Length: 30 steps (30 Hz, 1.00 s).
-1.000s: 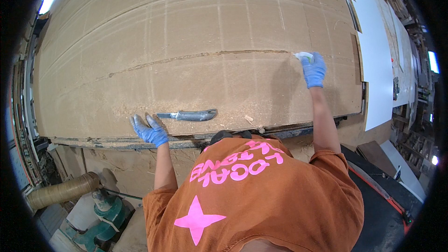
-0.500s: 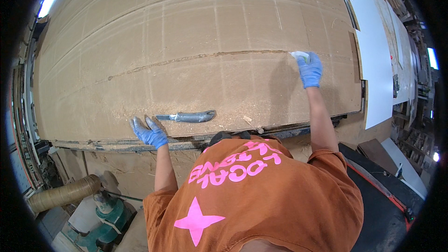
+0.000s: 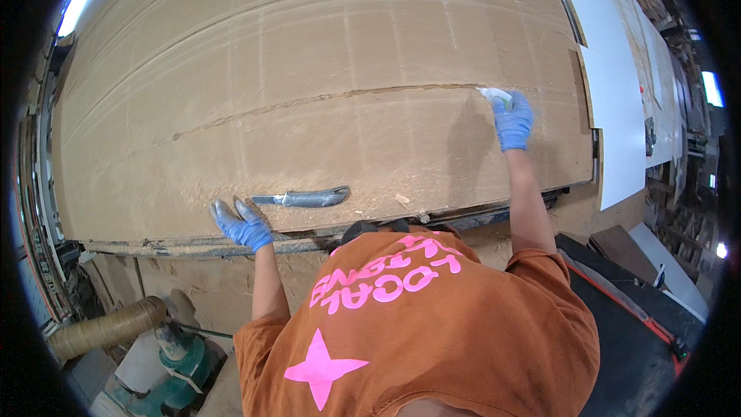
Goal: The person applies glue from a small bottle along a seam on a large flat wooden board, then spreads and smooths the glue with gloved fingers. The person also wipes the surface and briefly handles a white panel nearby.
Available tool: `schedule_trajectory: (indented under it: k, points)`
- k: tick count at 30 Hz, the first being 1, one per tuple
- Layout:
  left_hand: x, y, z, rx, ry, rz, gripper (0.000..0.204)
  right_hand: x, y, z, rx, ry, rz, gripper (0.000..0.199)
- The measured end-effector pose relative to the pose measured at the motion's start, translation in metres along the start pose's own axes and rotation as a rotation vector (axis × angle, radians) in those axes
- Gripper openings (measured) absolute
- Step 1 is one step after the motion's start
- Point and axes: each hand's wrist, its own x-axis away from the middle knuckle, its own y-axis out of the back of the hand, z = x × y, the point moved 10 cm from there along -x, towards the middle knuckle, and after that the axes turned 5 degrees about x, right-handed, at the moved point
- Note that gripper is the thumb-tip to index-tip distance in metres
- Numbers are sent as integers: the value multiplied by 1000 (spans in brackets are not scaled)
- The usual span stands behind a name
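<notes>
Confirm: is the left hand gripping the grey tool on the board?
No. The left hand lies flat on the board, with the grey tool beside its fingers, not held.

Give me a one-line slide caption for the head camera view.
Gloved left hand rests flat on a brown board beside a grey tool; right hand holds a small white bottle at a groove.

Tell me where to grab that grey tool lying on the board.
Grip the tool at its thick, rounded right end, probably the handle, coming from above. It lies flat on the board, thin end pointing toward the left hand, which rests just beside it.
</notes>
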Motion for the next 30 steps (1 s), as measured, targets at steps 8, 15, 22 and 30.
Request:
schedule_trajectory:
  k: [8, 15, 22, 30]
  points:
    - [1, 1, 7, 20, 20, 6, 50, 1, 21, -4, 18, -45, -154, 25]
    - [1, 0, 1, -27, 12, 20, 50, 6, 32, -38, -90, -54, -171, 22]
    - [0, -1, -4, -37, 3, 29, 49, 9, 15, -38, -100, -88, -172, 23]
    - [-1, -1, -3, -51, 30, 36, 49, 5, 26, -41, -30, -125, -231, 25]
